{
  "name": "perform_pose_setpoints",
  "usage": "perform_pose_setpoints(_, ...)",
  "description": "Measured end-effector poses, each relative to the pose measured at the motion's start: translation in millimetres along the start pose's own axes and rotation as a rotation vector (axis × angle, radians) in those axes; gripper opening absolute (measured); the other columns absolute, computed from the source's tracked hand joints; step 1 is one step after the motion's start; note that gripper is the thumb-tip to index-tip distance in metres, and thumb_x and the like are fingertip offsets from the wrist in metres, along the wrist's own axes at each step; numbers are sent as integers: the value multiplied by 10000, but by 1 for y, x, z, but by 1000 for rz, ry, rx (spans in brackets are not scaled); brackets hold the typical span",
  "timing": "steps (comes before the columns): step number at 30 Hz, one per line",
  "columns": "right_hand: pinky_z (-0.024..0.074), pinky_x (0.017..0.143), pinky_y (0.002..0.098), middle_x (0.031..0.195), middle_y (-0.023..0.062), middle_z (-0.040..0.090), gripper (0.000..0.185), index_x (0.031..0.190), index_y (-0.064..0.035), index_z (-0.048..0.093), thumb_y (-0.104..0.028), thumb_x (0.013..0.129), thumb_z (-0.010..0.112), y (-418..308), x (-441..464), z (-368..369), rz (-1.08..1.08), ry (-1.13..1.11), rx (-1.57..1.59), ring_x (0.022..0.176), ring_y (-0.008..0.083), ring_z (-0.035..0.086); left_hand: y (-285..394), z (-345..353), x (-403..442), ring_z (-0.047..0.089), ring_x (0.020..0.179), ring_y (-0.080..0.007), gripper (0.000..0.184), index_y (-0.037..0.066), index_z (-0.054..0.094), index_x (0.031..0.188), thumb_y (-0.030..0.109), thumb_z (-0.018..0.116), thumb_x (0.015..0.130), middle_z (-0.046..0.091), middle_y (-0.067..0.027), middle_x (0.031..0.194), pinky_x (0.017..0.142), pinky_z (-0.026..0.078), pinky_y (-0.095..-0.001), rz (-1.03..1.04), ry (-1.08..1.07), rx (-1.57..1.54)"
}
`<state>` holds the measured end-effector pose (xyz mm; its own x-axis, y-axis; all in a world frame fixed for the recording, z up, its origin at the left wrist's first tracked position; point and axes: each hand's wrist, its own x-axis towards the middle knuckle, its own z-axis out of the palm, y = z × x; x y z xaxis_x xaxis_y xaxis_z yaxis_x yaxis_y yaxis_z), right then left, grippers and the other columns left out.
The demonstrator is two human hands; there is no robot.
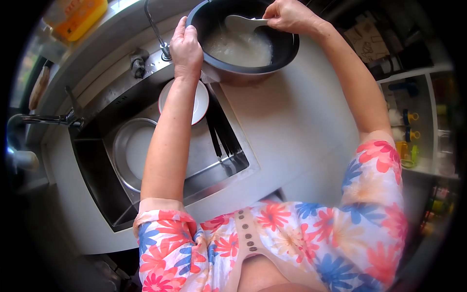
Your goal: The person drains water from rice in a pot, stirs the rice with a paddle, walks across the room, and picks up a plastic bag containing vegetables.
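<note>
A large dark inner pot point(288, 54) stands on the counter beside the sink, with cloudy whitish liquid point(243, 51) in the bottom. My left hand point(187, 52) grips its left side at the rim, fingers together and pointing away from me. Over the pot's far right part, my right hand point(291, 17) is closed around the handle of a pale rice paddle point(238, 23). The paddle's broad head reaches into the pot, just above or touching the liquid; I cannot tell which.
The steel sink point(214, 180) at left holds a round metal basin point(119, 155), a white red-rimmed bowl point(200, 104) and dark chopsticks-like sticks point(214, 134). A faucet point(53, 118) and a thin spout point(165, 48) stand along its edge. Shelves point(413, 97) hold small items at right.
</note>
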<state>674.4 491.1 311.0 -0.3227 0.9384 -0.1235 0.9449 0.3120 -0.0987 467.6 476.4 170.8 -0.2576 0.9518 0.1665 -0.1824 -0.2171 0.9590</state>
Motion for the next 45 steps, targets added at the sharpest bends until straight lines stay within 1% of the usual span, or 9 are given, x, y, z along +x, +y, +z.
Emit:
perform_pose_setpoints(4, 515, 748, 374, 882, 126, 672, 222, 904, -63, 691, -106, 718, 578, -7, -1, 41, -27, -155, -152, 867, 287, 636, -3, 0, -1, 577, 895, -152, 416, -46, 483, 1251, 171, 461, 897, 639, -100, 1004, 832, 428, -260, -28, -4, -30)
perform_pose_setpoints(12, 509, 701, 290, 760, 127, 646, 180, 893, 41, 676, -59, 762, 602, -32, -20, 17, -16, -382, 295, 727, 206, 614, -1, -1, 4, 580, 947, -169, 414, -43, 486, 1249, 176, 458, 898, 635, -118, 1043, 862, 422, -270, 15, -3, 20)
perform_pose_setpoints(21, 518, 697, 379, 804, 160, 664, 204, 864, -90, 705, -179, 726, 584, -7, 1, -2, 70, -47, -223, 768, 297, 654, -2, 1, 5, 581, 952, -169, 414, -49, 483, 1248, 168, 451, 897, 634, -119, 1052, 865, 420, -266, -1, -17, -39)
perform_pose_setpoints(22, 512, 745, 350, 820, 164, 663, 187, 878, 8, 677, -54, 737, 570, -8, -2, 8, 87, -83, -220, 774, 286, 641, 1, 0, 2, 582, 949, -168, 416, -49, 484, 1248, 171, 452, 896, 635, -118, 1049, 863, 421, -265, -23, -20, -53)
perform_pose_setpoints(24, 514, 690, 354, 805, 159, 657, 163, 809, -25, 685, -35, 716, 552, -14, -7, 20, 51, -239, -272, 802, 268, 644, 2, -1, 0, 583, 943, -165, 415, -51, 485, 1246, 171, 453, 896, 636, -118, 1045, 860, 423, -263, -30, -15, -45)
perform_pose_setpoints(28, 435, 439, 274, 586, 118, 597, 159, 813, 41, 661, -46, 712, 574, -28, -16, 12, 6, -422, 112, 477, 152, 552, -6, -5, 3, 585, 940, -164, 410, -51, 486, 1245, 162, 451, 897, 639, -117, 1038, 856, 425, -261, -4, -10, -14)
perform_pose_setpoints(34, 512, 617, 275, 711, 110, 641, 209, 893, 26, 678, -124, 766, 607, -25, -15, 25, -45, -460, 262, 634, 169, 612, -10, -5, 4, 585, 932, -157, 415, -41, 489, 1248, 173, 458, 894, 642, -105, 1033, 847, 428, -261, 33, 1, -14)
perform_pose_setpoints(38, 504, 773, 335, 841, 126, 676, 224, 933, -52, 690, -99, 723, 628, -13, -8, 27, -11, -189, -101, 816, 256, 648, -6, -2, 2, 585, 915, -154, 414, -42, 490, 1246, 173, 459, 894, 643, -103, 1021, 837, 429, -262, -24, -15, -24)
perform_pose_setpoints(45, 505, 789, 342, 898, 127, 671, 222, 935, -69, 693, -119, 750, 582, -4, 10, 28, 91, -31, -158, 864, 259, 640, -9, -1, 4, 575, 852, -140, 414, -45, 489, 1247, 172, 459, 895, 640, -91, 981, 808, 433, -254, 20, 7, -28)
